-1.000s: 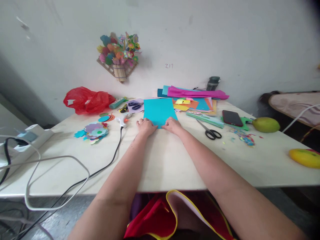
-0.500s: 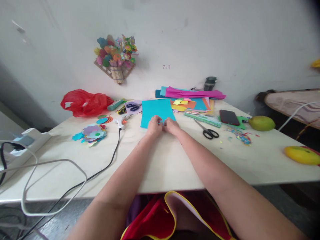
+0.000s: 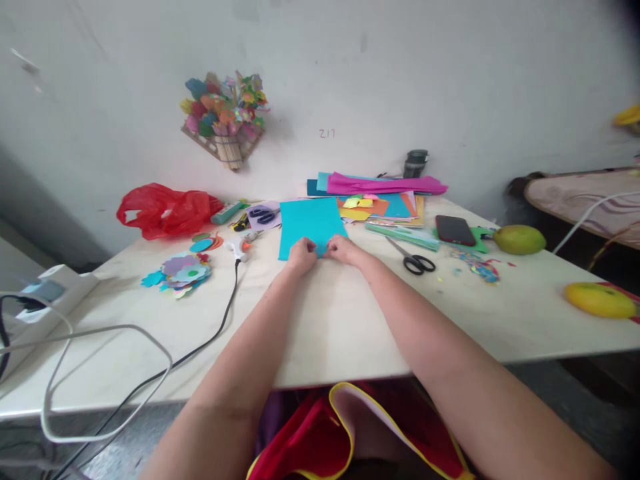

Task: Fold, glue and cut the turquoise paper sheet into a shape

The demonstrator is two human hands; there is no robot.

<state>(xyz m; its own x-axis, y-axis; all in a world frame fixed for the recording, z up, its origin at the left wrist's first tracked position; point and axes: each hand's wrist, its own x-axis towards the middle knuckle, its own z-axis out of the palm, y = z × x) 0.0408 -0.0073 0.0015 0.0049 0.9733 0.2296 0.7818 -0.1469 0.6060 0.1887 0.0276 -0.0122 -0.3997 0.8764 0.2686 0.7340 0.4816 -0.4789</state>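
Note:
A bright blue sheet of paper (image 3: 310, 217) lies flat on the table in front of me. My left hand (image 3: 302, 255) is closed on its near edge, thumb and fingers pinched together. A short way to the right, my right hand (image 3: 343, 249) pinches the same edge near the right corner. Between the two hands the edge looks slightly turned up, though the fingertips partly hide it. Black-handled scissors (image 3: 419, 265) lie to the right of my right hand. A white glue gun (image 3: 237, 251) rests to the left of my left hand.
Paper flower cutouts (image 3: 187, 270) and a red plastic bag (image 3: 167, 212) are at left, with a power strip (image 3: 60, 300) and loose cables. Coloured papers (image 3: 393, 207), a phone (image 3: 455, 231), paper scraps (image 3: 483, 268) and mangoes (image 3: 520, 239) lie at right.
My hands have moved slightly apart along the paper's near edge, and more of that edge shows between them. The whole view has shifted a little.

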